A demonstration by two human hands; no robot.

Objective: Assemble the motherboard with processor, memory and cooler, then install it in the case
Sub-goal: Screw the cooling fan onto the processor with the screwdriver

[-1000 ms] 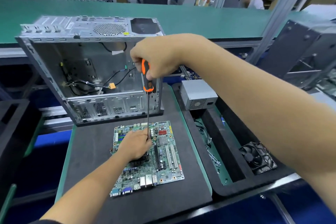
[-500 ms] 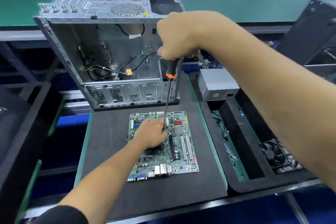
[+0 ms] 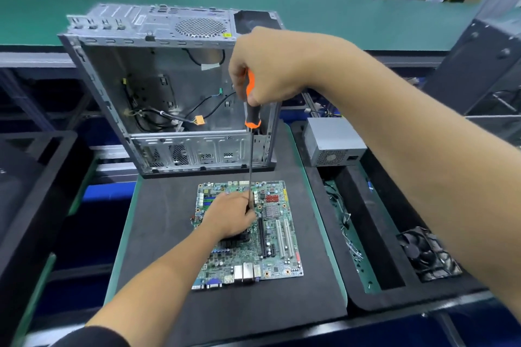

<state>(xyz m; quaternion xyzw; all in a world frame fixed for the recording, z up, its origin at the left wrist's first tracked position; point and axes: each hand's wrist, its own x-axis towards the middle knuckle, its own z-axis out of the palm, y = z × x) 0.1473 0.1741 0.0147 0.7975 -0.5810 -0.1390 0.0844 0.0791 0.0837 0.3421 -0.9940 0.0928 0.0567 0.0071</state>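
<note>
Right hand [image 3: 265,70] grips screwdriver [image 3: 251,118] handle, shaft upright. Left hand [image 3: 229,214] pinches the shaft low, resting on cooler [image 3: 235,241]. Motherboard [image 3: 277,234] flat on worktop [image 3: 160,234], open case [image 3: 169,87] behind.

Bright, even overhead light, soft shadows, wide-angle bowing at the edges, slightly blurred background.

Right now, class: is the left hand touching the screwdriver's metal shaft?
Touching. The head view shows the left hand with fingers closed around the lower shaft of the screwdriver, no gap.
</note>
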